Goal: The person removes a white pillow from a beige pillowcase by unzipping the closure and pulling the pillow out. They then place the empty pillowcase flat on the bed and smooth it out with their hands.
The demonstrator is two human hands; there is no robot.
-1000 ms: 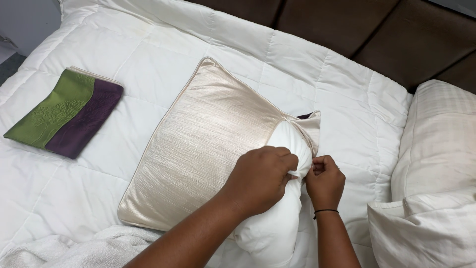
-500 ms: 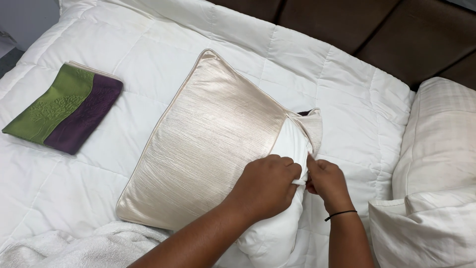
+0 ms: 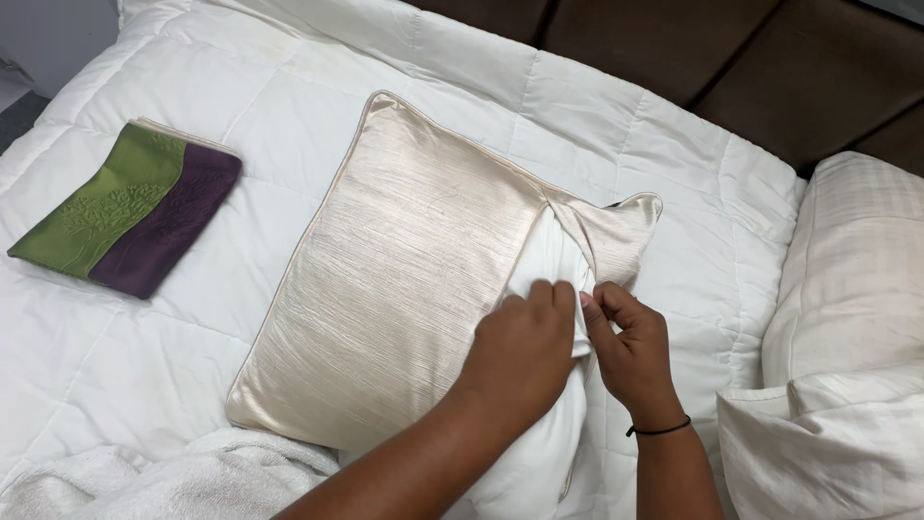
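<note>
Holding: both hands are pinched on a pillow, close together at its open end.
Left hand (image 3: 525, 347): it lies on the white inner pillow (image 3: 539, 453), fingers curled and pressing the soft stuffing down.
Right hand (image 3: 630, 347): its fingers grip the loose edge of the shiny cover (image 3: 404, 270), just beside the left hand.
Cover look: cream and silky, with thin lines in the cloth and a neat piped edge.
Cover shape: flat and smooth away from the hands, bunched and twisted at the corner just above them.
White pillow: it bulges out of the cover, under and below the hands.
Wrist: a thin black band (image 3: 659, 429) sits on the right one.
Where: the pillow lies on a white quilt (image 3: 674, 144), under both hands.
Far left of the hands: a folded green and purple cloth (image 3: 130, 217).
Right of the hands: a cream pillow (image 3: 847, 289).
</note>
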